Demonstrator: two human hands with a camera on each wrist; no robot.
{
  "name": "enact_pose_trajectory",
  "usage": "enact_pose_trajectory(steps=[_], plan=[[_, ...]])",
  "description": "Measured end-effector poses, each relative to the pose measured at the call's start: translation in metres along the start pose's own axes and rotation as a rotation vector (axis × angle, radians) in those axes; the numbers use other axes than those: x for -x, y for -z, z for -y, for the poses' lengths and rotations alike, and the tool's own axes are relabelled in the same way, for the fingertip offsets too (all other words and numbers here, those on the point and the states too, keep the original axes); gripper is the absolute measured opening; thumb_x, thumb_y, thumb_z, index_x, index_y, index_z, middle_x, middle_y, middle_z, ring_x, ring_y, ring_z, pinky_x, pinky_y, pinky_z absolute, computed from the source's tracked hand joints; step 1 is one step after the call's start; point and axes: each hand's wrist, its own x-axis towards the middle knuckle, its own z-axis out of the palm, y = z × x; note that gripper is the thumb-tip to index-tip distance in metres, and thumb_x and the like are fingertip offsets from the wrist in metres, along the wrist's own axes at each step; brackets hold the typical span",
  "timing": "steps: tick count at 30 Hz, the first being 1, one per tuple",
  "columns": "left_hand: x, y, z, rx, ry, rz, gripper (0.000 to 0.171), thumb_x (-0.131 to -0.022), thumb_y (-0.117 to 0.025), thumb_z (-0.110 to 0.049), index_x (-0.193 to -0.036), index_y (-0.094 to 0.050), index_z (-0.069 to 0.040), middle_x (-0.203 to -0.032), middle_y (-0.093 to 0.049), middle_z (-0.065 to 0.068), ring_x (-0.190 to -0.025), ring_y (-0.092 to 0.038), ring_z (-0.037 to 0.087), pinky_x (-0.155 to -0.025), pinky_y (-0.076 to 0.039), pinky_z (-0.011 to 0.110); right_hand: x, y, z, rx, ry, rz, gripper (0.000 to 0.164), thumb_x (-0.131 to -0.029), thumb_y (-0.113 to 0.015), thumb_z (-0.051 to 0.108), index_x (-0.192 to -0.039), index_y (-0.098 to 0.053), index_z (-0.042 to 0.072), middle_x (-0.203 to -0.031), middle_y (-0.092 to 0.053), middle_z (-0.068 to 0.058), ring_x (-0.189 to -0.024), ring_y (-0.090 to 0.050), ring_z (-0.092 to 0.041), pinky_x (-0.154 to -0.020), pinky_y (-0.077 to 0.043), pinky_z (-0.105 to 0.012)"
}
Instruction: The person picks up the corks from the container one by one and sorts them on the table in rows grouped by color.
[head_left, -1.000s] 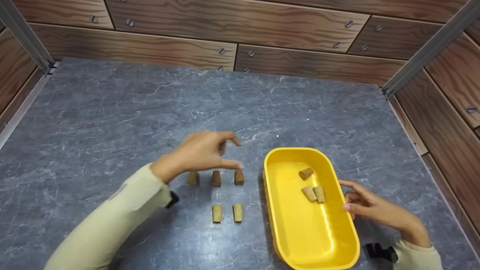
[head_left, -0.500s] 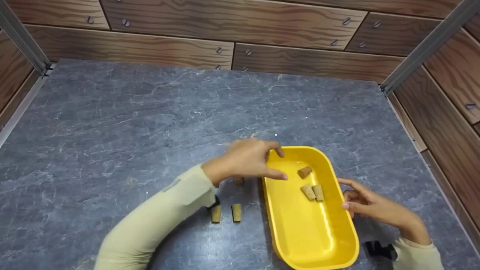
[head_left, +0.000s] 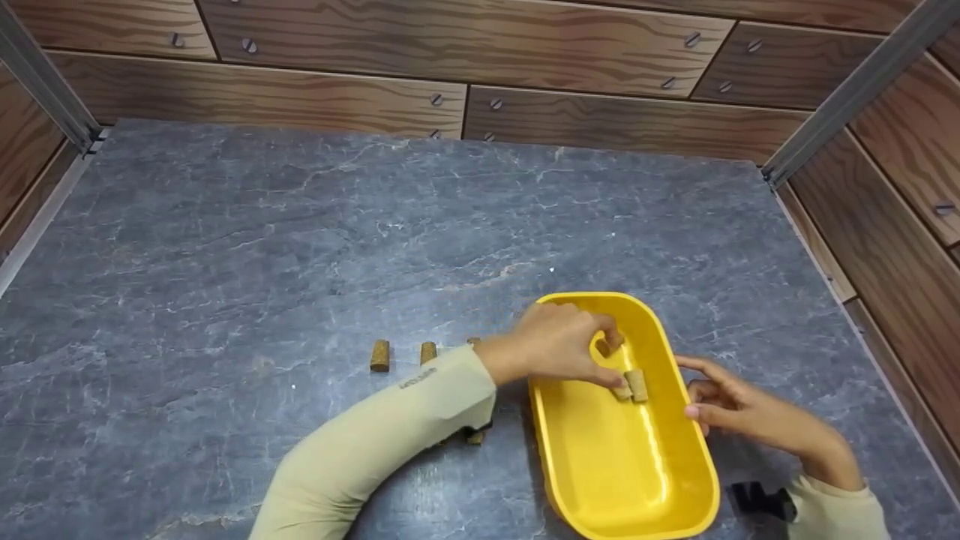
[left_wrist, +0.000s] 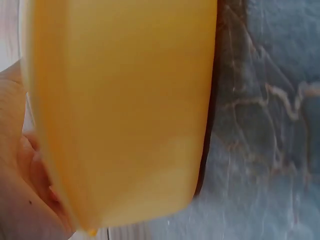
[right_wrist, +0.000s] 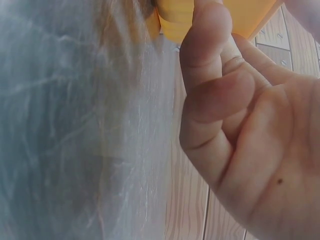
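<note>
Wood-grain panels (head_left: 337, 37) with printed-looking screw heads stand along the back and sides, joined at the corners by grey metal posts (head_left: 840, 94), around a blue-grey worktop (head_left: 300, 225) with pale marbled veining. On its near right part sits a deep yellow oblong tray (head_left: 600, 469) with rounded corners and a glossy inside.

Three small tapered corks lie in it: a darker brown cork (head_left: 604, 348) towards the far end, partly covered by fingers, and two pale tan corks (head_left: 637, 385) just beside each other nearer the middle.

From the left side, the person's left hand (head_left: 564, 341) reaches over the rim into the tray. Its thumb and forefinger are parted, the thumb tip over the left pale cork and the forefinger by the brown one; no cork shows pinched between them. The left wrist view is mostly filled by the tray's outer wall.

At the opposite side, the right hand (head_left: 750, 409) grips the tray's right rim, thumb and bent fingers against it.

Left of the tray, two brown tapered corks (head_left: 380, 355) lie spaced apart on the worktop, with others partly hidden by the pale olive left sleeve (head_left: 382, 427). A black wrist mount (head_left: 761, 501) shows beside the right cuff.
</note>
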Motion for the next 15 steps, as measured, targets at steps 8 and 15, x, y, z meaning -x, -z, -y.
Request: enact_pose_trajectory(steps=[8,15], plan=[[-0.014,-0.015,-0.013,-0.042,0.028,0.062,0.050,-0.077,-0.067,-0.065,-0.114,-0.064,-0.032,-0.093,-0.067,-0.015,-0.073,-0.055,0.005,-0.061,-0.040,0.026,0.000,0.001,0.000,-0.046,-0.007,0.031,0.058,-0.102,-0.037,0.001,-0.151,-0.022,0.029,-0.100,-0.062,0.004,-0.079,-0.060,-0.007,-0.067,-0.053,-0.031],[-0.021,-0.030,-0.019,-0.084,0.055,0.078,0.041,-0.074,-0.070,-0.064,-0.090,-0.063,-0.027,-0.074,-0.057,-0.014,-0.065,-0.053,0.008,-0.057,-0.038,0.029,-0.001,0.001,-0.001,-0.025,0.008,0.020,0.059,-0.101,-0.038,0.000,-0.149,-0.023,0.031,-0.100,-0.063,0.005,-0.080,-0.061,-0.006,-0.067,-0.054,-0.030]])
